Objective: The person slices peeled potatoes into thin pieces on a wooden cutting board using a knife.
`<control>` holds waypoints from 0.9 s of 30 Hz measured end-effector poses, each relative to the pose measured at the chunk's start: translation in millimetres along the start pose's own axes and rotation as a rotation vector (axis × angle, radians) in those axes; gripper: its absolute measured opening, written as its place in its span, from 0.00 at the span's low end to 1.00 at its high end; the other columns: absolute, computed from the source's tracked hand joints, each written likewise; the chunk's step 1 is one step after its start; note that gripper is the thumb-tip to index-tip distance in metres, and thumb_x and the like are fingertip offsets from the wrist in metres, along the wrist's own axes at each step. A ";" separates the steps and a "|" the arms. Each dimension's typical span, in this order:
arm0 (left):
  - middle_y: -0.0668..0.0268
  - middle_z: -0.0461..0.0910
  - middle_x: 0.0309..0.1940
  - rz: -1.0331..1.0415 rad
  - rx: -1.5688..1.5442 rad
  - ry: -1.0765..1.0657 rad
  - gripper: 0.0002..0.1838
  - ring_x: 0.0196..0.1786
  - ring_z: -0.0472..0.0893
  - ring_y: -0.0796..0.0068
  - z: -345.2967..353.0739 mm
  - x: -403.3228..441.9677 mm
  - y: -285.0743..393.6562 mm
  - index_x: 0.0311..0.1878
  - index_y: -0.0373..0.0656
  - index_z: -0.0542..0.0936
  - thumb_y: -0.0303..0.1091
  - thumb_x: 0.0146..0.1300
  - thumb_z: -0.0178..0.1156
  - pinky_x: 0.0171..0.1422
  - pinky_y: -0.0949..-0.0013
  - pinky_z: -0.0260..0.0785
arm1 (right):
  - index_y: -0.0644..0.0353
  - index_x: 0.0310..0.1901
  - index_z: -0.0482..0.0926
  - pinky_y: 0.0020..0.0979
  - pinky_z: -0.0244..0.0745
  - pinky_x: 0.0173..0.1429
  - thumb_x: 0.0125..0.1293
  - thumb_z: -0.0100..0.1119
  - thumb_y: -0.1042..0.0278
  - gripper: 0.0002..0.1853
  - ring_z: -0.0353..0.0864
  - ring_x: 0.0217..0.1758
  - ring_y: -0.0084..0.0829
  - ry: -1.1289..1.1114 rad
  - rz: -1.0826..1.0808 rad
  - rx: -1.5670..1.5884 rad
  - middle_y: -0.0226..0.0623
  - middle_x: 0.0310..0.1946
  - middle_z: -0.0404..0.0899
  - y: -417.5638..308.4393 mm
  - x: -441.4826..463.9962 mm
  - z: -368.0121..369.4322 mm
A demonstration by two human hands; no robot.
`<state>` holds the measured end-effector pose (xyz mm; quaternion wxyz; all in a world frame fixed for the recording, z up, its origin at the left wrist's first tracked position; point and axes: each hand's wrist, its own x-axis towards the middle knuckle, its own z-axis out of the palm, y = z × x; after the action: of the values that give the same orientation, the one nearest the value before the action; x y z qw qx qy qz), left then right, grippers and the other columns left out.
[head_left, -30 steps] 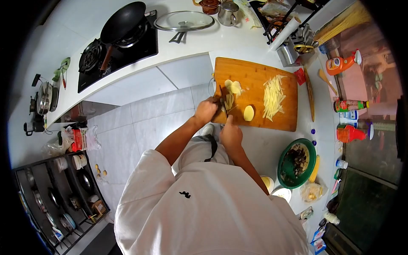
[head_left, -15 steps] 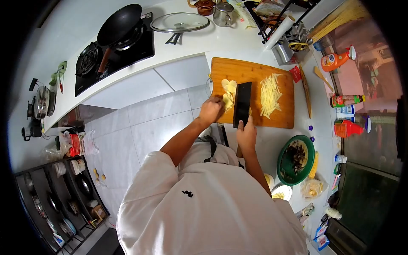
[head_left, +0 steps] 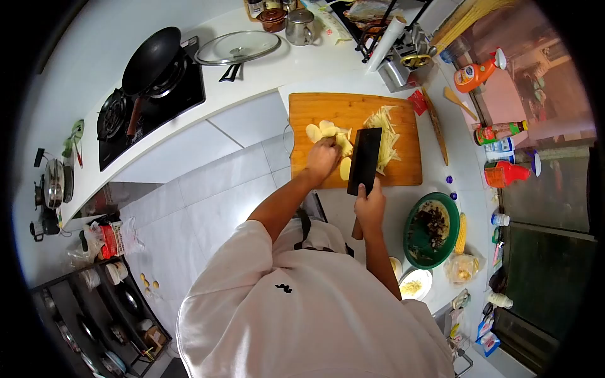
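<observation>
A wooden cutting board (head_left: 315, 107) lies on the counter. My right hand (head_left: 370, 203) grips a dark cleaver (head_left: 365, 157), its broad blade over the board beside a pile of pale yellow strips (head_left: 391, 148). On the left part of the board, my left hand (head_left: 323, 159) is closed over pale slices (head_left: 329, 130); its fingertips are partly hidden, so what they pinch cannot be made out. One oval slice (head_left: 345, 168) lies between my left hand and the blade.
A green basin (head_left: 411, 242) with dark pieces stands right of my right arm, near a white plate (head_left: 423, 280) and a corn cob (head_left: 461, 233). At the upper left are a wok (head_left: 151, 60) and a glass lid (head_left: 239, 47). Bottles line the right side.
The cleaver went from the board's left side to upright-looking beside the strips, moving right. My left hand moved from the board's left edge onto the slices. The whole view has shifted.
</observation>
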<state>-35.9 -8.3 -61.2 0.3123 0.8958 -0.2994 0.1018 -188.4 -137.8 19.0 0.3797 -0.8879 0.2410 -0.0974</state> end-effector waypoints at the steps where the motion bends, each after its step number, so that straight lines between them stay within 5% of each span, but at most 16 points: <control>1: 0.56 0.83 0.37 0.007 0.003 -0.028 0.06 0.47 0.83 0.54 5.8 7.4 1.2 0.35 0.41 0.86 0.33 0.59 0.65 0.55 0.55 0.77 | 0.64 0.57 0.76 0.39 0.76 0.31 0.74 0.58 0.72 0.14 0.84 0.23 0.38 0.004 0.012 0.008 0.47 0.27 0.83 -0.6 0.0 -1.0; 2: 0.56 0.84 0.38 0.014 0.008 -0.057 0.06 0.48 0.83 0.54 13.1 14.8 1.3 0.35 0.41 0.86 0.33 0.60 0.64 0.55 0.56 0.77 | 0.64 0.57 0.76 0.39 0.76 0.32 0.74 0.58 0.72 0.14 0.84 0.23 0.38 0.007 0.024 0.017 0.47 0.27 0.83 -1.7 0.3 -1.8; 5: 0.54 0.84 0.40 0.033 0.011 -0.085 0.07 0.49 0.83 0.52 45.8 32.7 -1.8 0.35 0.40 0.85 0.33 0.60 0.64 0.55 0.54 0.78 | 0.62 0.58 0.74 0.51 0.78 0.50 0.72 0.58 0.69 0.16 0.85 0.48 0.62 -0.033 0.074 0.051 0.59 0.42 0.85 -20.5 1.5 -16.6; 11: 0.52 0.85 0.41 -0.064 0.054 -0.327 0.11 0.48 0.84 0.50 89.0 48.2 -15.7 0.43 0.42 0.88 0.37 0.65 0.64 0.54 0.55 0.78 | 0.63 0.59 0.74 0.50 0.79 0.48 0.72 0.59 0.69 0.17 0.85 0.47 0.61 -0.042 0.135 0.141 0.59 0.42 0.86 -10.3 5.5 -12.9; 14: 0.53 0.83 0.51 -0.154 0.012 -0.056 0.20 0.56 0.81 0.51 -13.4 57.5 6.4 0.57 0.49 0.85 0.47 0.66 0.66 0.60 0.53 0.75 | 0.63 0.61 0.74 0.49 0.78 0.49 0.72 0.59 0.70 0.18 0.85 0.48 0.61 -0.052 0.186 0.108 0.59 0.43 0.85 -4.2 7.2 -7.7; 17: 0.55 0.75 0.63 -0.462 0.190 -0.176 0.33 0.66 0.74 0.52 -43.0 59.3 5.4 0.69 0.58 0.77 0.57 0.61 0.69 0.68 0.49 0.68 | 0.63 0.62 0.74 0.48 0.78 0.49 0.72 0.59 0.70 0.19 0.85 0.48 0.61 -0.075 0.183 0.149 0.60 0.43 0.85 -15.0 6.9 -7.8; 18: 0.59 0.69 0.69 -0.446 0.152 -0.253 0.41 0.72 0.66 0.55 -36.0 57.0 -8.6 0.74 0.65 0.71 0.63 0.59 0.69 0.71 0.49 0.61 | 0.63 0.61 0.74 0.48 0.78 0.49 0.72 0.59 0.71 0.18 0.85 0.48 0.61 -0.091 0.178 0.146 0.60 0.43 0.85 -18.1 6.7 -6.2; 21: 0.60 0.70 0.68 -0.226 0.186 -0.280 0.38 0.71 0.67 0.56 -24.9 56.3 -24.9 0.73 0.66 0.72 0.61 0.61 0.69 0.71 0.50 0.62 | 0.64 0.60 0.74 0.47 0.78 0.49 0.72 0.58 0.71 0.17 0.85 0.48 0.62 -0.123 0.152 0.156 0.60 0.43 0.84 -24.2 12.7 -1.4; 26: 0.61 0.75 0.62 0.000 0.195 -0.285 0.30 0.66 0.73 0.56 6.8 68.0 -46.7 0.68 0.59 0.77 0.51 0.63 0.68 0.67 0.53 0.67 | 0.64 0.59 0.74 0.47 0.78 0.47 0.72 0.58 0.71 0.16 0.85 0.46 0.62 -0.132 0.123 0.195 0.61 0.41 0.84 -28.5 12.9 0.4; 27: 0.61 0.77 0.60 0.022 0.213 -0.260 0.28 0.64 0.75 0.56 12.2 68.1 -50.8 0.66 0.57 0.79 0.49 0.63 0.67 0.65 0.53 0.69 | 0.64 0.58 0.74 0.42 0.76 0.40 0.73 0.58 0.71 0.15 0.83 0.37 0.51 -0.104 0.086 0.169 0.55 0.34 0.82 -21.8 12.3 3.9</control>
<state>49.0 -16.2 -70.9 0.1733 0.9261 -0.3345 0.0198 -168.6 -128.6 32.0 0.4690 -0.8454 0.2499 -0.0548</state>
